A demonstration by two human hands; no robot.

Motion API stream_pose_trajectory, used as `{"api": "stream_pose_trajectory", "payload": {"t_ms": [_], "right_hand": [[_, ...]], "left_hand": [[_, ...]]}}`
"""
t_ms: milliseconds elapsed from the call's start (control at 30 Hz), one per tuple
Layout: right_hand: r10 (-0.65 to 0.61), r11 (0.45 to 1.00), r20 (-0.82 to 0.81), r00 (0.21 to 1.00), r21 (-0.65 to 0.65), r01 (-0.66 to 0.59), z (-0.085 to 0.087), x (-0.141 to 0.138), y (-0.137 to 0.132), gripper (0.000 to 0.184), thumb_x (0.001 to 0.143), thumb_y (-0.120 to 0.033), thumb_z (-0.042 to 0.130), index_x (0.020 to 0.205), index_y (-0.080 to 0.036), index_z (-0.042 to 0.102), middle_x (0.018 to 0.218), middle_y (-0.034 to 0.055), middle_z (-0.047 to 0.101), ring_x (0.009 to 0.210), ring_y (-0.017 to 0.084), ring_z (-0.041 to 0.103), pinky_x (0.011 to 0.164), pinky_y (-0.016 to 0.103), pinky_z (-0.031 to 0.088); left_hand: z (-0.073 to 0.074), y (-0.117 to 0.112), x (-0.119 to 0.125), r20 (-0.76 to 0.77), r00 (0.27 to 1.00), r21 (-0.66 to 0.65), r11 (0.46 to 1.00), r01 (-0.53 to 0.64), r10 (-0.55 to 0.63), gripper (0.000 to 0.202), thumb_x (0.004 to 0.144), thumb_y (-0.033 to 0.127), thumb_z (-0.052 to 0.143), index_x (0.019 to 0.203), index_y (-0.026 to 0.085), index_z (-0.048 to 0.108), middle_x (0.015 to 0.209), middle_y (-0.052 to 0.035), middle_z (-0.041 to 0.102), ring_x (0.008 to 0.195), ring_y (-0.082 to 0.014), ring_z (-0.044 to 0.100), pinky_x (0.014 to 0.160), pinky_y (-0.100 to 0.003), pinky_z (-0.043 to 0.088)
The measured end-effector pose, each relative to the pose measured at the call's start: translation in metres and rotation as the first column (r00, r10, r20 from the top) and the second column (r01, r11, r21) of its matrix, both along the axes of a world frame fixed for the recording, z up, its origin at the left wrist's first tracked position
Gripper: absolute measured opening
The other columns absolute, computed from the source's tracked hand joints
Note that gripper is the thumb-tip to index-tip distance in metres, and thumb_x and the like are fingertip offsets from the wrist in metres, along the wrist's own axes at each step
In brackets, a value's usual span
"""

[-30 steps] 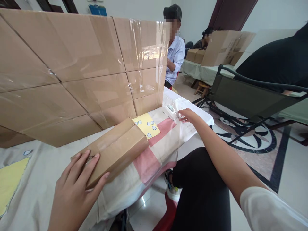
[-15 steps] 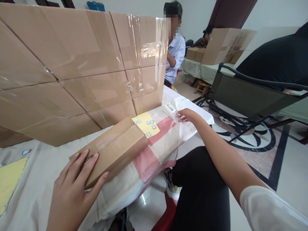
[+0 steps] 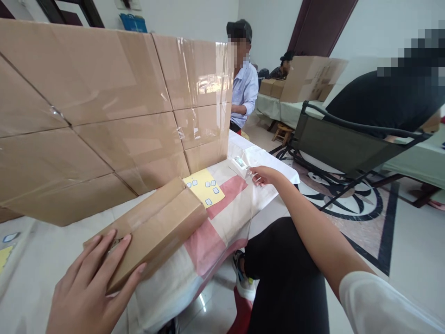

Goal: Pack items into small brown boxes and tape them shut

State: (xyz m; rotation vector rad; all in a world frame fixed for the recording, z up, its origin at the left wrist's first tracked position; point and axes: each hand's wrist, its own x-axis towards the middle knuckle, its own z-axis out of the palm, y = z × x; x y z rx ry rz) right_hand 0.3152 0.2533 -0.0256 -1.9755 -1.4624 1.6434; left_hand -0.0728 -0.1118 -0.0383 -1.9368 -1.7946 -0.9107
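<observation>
My left hand (image 3: 86,287) lies flat with fingers spread on the near end of a long brown cardboard box (image 3: 156,227) that rests on the cloth-covered table (image 3: 222,222). My right arm stretches far out to the table's right end, where my right hand (image 3: 264,175) has its fingers curled at a small white device (image 3: 239,164). Whether it grips the device is unclear. A yellow sheet (image 3: 203,186) with several small white tags lies between box and device.
A tall wall of taped cardboard panels (image 3: 104,111) stands along the table's far side. A person in a light shirt (image 3: 243,88) sits behind it. A dark folding chair (image 3: 347,139) with someone in black stands right. More boxes (image 3: 306,79) sit on a far table.
The view has shifted slightly left and down. My right hand has stayed at the white device, fingers curling a bit more. My left hand stays on the box.
</observation>
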Motion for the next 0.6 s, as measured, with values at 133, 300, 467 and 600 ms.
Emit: {"api": "stream_pose_trajectory", "payload": {"t_ms": [133, 300, 467, 600], "right_hand": [[-0.011, 1.000, 0.037, 0.999, -0.028, 0.012, -0.005, 0.005, 0.000, 0.035, 0.107, -0.045, 0.046, 0.083, -0.020, 0.049, 0.057, 0.0001, 0.055, 0.041, 0.013, 0.050, 0.040, 0.024, 0.030], [-0.129, 0.990, 0.026, 0.991, 0.066, 0.127, -0.007, 0.014, 0.002, 0.030, 0.108, -0.036, 0.046, 0.083, -0.020, 0.047, 0.061, -0.0005, 0.058, 0.041, 0.010, 0.047, 0.040, 0.023, 0.030], [-0.216, 0.960, -0.049, 0.975, 0.173, 0.222, -0.003, 0.012, -0.001, 0.020, 0.106, -0.025, 0.050, 0.087, -0.018, 0.050, 0.068, 0.0003, 0.064, 0.046, 0.009, 0.053, 0.047, 0.021, 0.038], [-0.221, 0.951, -0.136, 0.966, 0.189, 0.244, -0.002, 0.003, -0.003, 0.021, 0.104, -0.030, 0.056, 0.087, -0.018, 0.051, 0.074, 0.0038, 0.070, 0.050, 0.010, 0.057, 0.049, 0.021, 0.041]], "left_hand": [[-0.008, 0.003, -0.005, 0.024, 1.000, 0.019, 1.000, -0.015, 0.014, 0.069, 0.093, 0.047, 0.064, 0.159, 0.044, 0.041, 0.162, -0.0029, 0.048, 0.145, -0.0404, 0.049, 0.122, -0.064, 0.040], [-0.019, 0.005, -0.016, 0.005, 1.000, 0.038, 0.999, -0.026, 0.026, 0.070, 0.091, 0.050, 0.065, 0.157, 0.045, 0.043, 0.161, -0.0022, 0.050, 0.143, -0.0406, 0.051, 0.121, -0.063, 0.043], [-0.027, 0.008, -0.027, -0.036, 0.999, 0.071, 0.997, 0.019, -0.016, 0.074, 0.088, 0.052, 0.066, 0.158, 0.043, 0.043, 0.161, -0.0012, 0.049, 0.141, -0.0414, 0.053, 0.120, -0.063, 0.044], [-0.029, 0.011, -0.029, -0.050, 0.998, 0.086, 0.995, 0.049, -0.045, 0.077, 0.086, 0.051, 0.067, 0.159, 0.042, 0.042, 0.161, -0.0013, 0.049, 0.140, -0.0417, 0.055, 0.122, -0.064, 0.042]]}}
